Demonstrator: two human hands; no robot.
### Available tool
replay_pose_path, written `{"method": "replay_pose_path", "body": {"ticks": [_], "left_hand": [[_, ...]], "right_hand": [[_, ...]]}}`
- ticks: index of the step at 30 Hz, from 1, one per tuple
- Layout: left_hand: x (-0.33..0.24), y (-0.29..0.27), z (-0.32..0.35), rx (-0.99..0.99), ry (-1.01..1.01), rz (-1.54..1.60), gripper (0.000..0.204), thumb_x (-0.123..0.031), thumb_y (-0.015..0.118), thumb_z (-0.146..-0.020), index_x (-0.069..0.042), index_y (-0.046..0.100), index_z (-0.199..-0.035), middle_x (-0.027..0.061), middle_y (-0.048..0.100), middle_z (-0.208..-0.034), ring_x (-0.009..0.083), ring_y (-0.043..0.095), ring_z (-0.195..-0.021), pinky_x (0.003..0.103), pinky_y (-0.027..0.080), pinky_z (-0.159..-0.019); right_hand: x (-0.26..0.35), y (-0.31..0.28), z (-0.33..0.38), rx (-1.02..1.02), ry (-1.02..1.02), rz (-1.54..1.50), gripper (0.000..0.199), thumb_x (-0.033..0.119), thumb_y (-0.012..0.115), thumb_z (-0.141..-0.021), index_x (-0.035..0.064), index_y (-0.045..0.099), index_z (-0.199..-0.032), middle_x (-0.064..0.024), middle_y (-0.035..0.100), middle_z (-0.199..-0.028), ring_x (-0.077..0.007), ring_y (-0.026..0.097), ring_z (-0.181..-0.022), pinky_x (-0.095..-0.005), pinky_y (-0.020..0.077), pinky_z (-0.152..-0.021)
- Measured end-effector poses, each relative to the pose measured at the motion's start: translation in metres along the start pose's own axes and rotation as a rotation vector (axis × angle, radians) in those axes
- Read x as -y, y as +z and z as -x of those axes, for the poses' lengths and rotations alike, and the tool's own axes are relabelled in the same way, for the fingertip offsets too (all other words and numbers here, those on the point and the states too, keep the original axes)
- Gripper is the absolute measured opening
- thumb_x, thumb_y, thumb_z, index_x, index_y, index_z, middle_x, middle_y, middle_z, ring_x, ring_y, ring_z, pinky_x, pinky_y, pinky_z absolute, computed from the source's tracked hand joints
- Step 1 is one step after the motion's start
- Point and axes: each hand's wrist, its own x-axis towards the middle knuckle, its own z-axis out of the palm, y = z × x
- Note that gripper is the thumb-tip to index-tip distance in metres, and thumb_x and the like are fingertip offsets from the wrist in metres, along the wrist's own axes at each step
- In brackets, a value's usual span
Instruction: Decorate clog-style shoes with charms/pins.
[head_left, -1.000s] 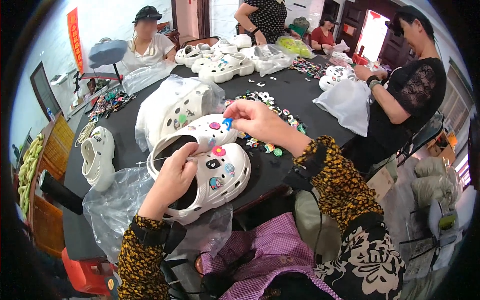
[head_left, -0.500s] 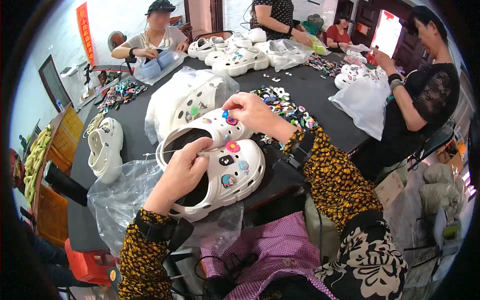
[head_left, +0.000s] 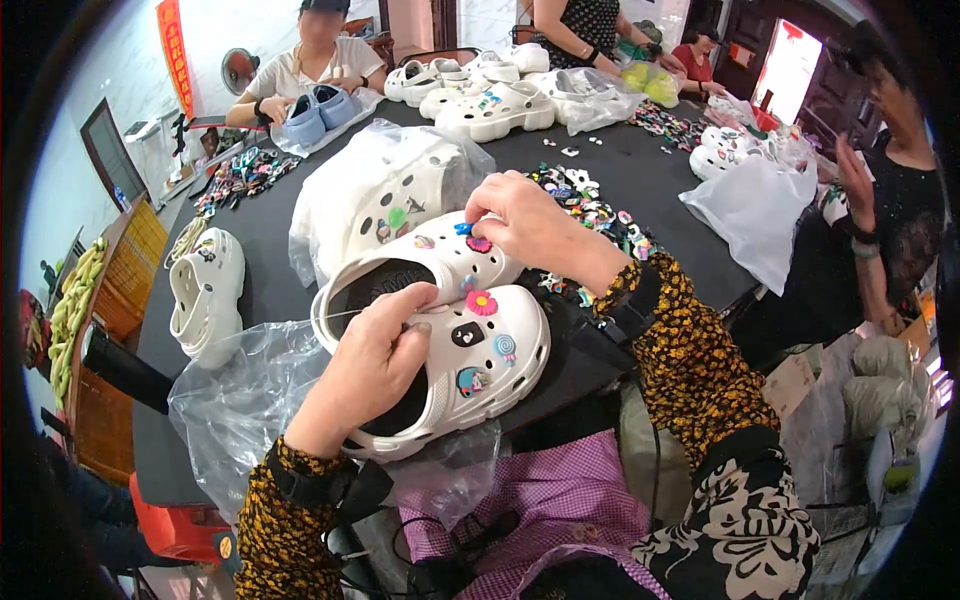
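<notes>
A pair of white clogs lies in front of me: the near clog [head_left: 525, 325] and the far clog [head_left: 445, 268], side by side. The near one carries charms, among them a pink flower charm [head_left: 481, 303], a round blue swirl and a dark square. Over the far clog's upper, my right hand [head_left: 545, 230] pinches a small blue charm [head_left: 463, 229] beside a dark pink flower. My left hand [head_left: 370, 360] is closed at the clogs' openings, fingertips pressed around a thin wire-like tool [head_left: 335, 317] whose far part sticks out leftward. What its other end touches is hidden.
Bagged white clogs [head_left: 345, 205] stand just beyond, and a single white clog [head_left: 215, 335] sits left. A crumpled clear bag [head_left: 230, 390] lies under my left arm. Loose charms [head_left: 575, 190] are heaped beyond my right hand. Co-workers handle shoes around the dark table [head_left: 620, 160].
The clogs and both hands sit slightly further right in view. My right hand stays at the blue charm. The person at right has leaned away, one hand raised; the one at far left now shows blue clogs.
</notes>
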Motion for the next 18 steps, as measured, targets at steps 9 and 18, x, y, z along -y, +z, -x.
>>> {"method": "replay_pose_path", "body": {"ticks": [9, 18], "left_hand": [[-0.001, -0.001, 0.001, 0.015, -0.019, -0.036, 0.036, -0.006, 0.046, -0.084, 0.006, 0.053, -0.117, 0.0226, 0.062, -0.104, 0.0328, 0.059, -0.099, 0.037, 0.044, -0.089], [0.001, 0.002, 0.001, -0.01, 0.053, -0.047, 0.036, -0.006, 0.047, -0.082, 0.005, 0.051, -0.116, 0.024, 0.058, -0.103, 0.0377, 0.055, -0.1, 0.042, 0.042, -0.091]], "right_hand": [[-0.012, 0.009, -0.005, 0.012, 0.14, -0.305, 0.012, 0.008, 0.062, -0.074, 0.0005, 0.069, -0.08, -0.0158, 0.066, -0.077, -0.0258, 0.065, -0.072, -0.0344, 0.0509, -0.068], [-0.007, 0.008, -0.009, 0.022, 0.103, -0.199, 0.015, 0.009, 0.059, -0.072, 0.0021, 0.07, -0.081, -0.015, 0.067, -0.079, -0.028, 0.065, -0.075, -0.0365, 0.0505, -0.071]]}}
